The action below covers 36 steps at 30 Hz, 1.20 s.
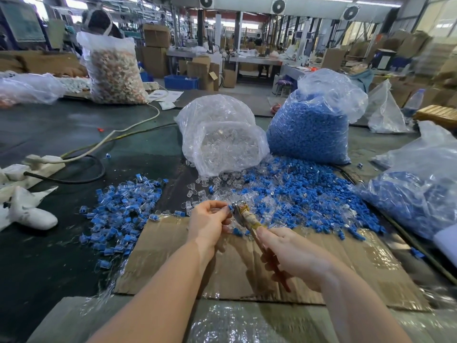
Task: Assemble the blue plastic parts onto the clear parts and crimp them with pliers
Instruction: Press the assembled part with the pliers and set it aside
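The left hand (209,222) pinches a small blue and clear plastic part (230,208) with its fingertips. The right hand (289,253) is curled around the handles of the metal pliers (244,215), and the tip of the pliers touches that small part. Both hands are above a flat brown cardboard sheet (346,268) near the front edge of the dark table (61,134). A pile of loose blue plastic parts (296,194) lies behind the hands. A clear bag of clear plastic parts (222,137) and a clear bag of blue parts (309,129) stand further back. A pile of joined blue and clear parts (118,214) lies toward the left.
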Tool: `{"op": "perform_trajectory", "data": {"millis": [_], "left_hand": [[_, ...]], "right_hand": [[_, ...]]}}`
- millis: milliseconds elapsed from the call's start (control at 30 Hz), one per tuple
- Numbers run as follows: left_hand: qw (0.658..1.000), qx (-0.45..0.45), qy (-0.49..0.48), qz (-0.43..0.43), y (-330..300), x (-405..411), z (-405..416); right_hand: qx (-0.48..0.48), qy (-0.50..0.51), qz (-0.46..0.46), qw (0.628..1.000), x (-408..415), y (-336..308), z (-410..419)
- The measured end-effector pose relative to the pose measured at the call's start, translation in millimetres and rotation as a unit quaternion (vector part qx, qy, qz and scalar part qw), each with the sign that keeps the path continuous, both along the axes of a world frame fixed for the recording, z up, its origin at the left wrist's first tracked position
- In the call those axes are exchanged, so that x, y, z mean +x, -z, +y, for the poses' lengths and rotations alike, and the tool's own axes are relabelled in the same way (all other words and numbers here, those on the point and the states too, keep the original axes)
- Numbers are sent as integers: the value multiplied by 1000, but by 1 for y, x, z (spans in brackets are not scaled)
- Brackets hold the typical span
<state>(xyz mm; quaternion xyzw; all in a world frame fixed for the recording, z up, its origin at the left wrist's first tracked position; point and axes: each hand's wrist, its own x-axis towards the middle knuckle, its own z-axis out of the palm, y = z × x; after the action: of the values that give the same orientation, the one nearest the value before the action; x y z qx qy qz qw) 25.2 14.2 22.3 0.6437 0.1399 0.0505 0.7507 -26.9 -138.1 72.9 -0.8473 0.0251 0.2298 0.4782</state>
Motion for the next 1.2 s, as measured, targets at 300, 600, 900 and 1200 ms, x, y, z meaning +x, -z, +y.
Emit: {"op": "perform_trajectory", "data": {"millis": [300, 600, 900, 1200], "left_hand": [[1000, 0, 2, 25, -4, 0, 1], [1000, 10, 12, 21, -9, -3, 1], [998, -27, 2, 56, -10, -4, 0], [998, 3, 16, 59, -12, -6, 1]], "right_hand": [[-18, -37, -7, 999, 3, 5, -4], [-33, -57, -22, 998, 4, 5, -6], [-21, -82, -29, 996, 4, 2, -5], [3, -87, -56, 995, 2, 1, -6]]}}
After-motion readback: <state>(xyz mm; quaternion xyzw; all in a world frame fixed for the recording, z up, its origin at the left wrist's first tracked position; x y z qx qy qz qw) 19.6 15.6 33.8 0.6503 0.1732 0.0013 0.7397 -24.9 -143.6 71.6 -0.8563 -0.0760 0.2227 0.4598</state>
